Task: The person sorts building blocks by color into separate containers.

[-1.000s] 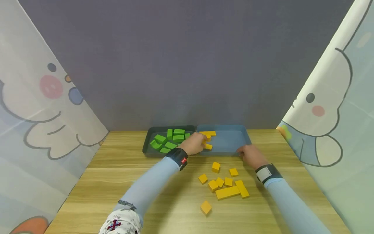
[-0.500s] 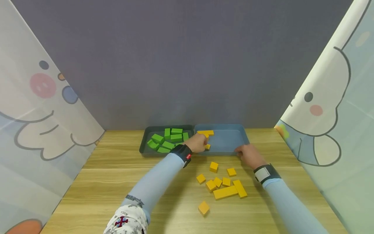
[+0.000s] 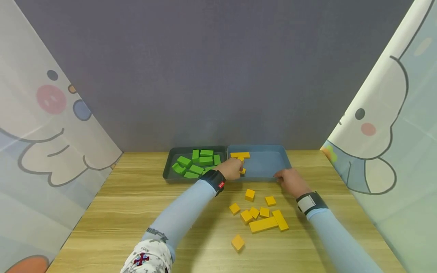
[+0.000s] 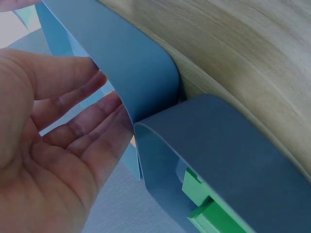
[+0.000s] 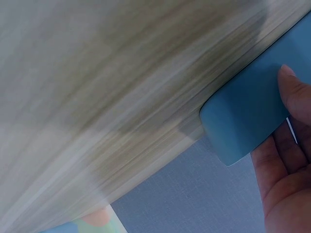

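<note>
My left hand (image 3: 230, 169) reaches over the near left part of a blue tray (image 3: 267, 165). Its fingers curve down inside, right by yellow blocks (image 3: 240, 155). In the left wrist view the tray wall (image 4: 131, 58) hides the fingertips of the left hand (image 4: 53, 141), so I cannot tell whether they pinch a block. My right hand (image 3: 291, 181) holds the tray's near right rim. In the right wrist view its thumb (image 5: 293, 94) presses the outer wall while the other fingers (image 5: 286, 150) are behind it.
A dark tray (image 3: 168, 167) with several green blocks (image 3: 206, 160) stands against the blue tray's left side. Loose yellow cubes (image 3: 250, 195) and two longer yellow blocks (image 3: 263, 225) lie on the wooden table (image 3: 136, 212) nearer me. A grey panel (image 3: 218, 76) rises behind the trays.
My left hand has shifted slightly within the tray's left part, and its fingers now cover more of the near yellow block. The right hand keeps its hold on the rim. The head view has shifted slightly.
</note>
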`<state>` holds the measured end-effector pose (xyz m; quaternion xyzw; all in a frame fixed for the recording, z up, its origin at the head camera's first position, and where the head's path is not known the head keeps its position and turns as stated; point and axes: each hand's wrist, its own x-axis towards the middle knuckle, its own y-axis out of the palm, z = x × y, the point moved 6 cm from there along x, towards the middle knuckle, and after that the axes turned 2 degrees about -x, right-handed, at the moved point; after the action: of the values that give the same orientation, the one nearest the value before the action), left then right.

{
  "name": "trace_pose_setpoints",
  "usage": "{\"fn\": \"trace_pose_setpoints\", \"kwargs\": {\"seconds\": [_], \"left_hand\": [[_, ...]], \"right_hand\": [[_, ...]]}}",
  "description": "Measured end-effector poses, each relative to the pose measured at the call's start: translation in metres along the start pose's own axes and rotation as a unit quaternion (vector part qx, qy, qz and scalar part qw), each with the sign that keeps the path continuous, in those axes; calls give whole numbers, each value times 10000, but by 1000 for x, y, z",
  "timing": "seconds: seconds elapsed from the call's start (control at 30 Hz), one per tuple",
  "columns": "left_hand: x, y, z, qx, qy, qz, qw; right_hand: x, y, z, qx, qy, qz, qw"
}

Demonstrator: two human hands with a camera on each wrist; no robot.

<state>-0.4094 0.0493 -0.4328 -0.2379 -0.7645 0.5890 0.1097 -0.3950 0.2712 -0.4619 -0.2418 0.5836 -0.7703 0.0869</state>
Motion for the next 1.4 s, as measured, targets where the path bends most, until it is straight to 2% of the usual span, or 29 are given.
{"fn": "trace_pose_setpoints", "kwargs": {"seconds": [0.5, 0.7, 0.9, 1.03, 1.2, 1.4], "left_hand": [[-11, -4, 4, 32, 64, 19, 10000], [-26, -9, 2, -52, 152, -114, 9998], [-57, -14, -6, 57, 445, -572, 9974], [-84, -10, -18, 310, 659, -810, 9940], [-124, 15, -38, 459, 944, -942, 9900], [-160, 50, -62, 736, 1331, -724, 9857]], "right_hand": [[-2, 3, 5, 74, -162, -76, 9998], [-3, 5, 3, 32, -220, -69, 9997], [-5, 7, 1, 139, -174, 114, 9997], [-5, 5, 0, 124, -194, 177, 9996], [-3, 4, -1, 21, -218, 236, 9995], [3, 0, -1, 7, -227, 278, 9994]]}}
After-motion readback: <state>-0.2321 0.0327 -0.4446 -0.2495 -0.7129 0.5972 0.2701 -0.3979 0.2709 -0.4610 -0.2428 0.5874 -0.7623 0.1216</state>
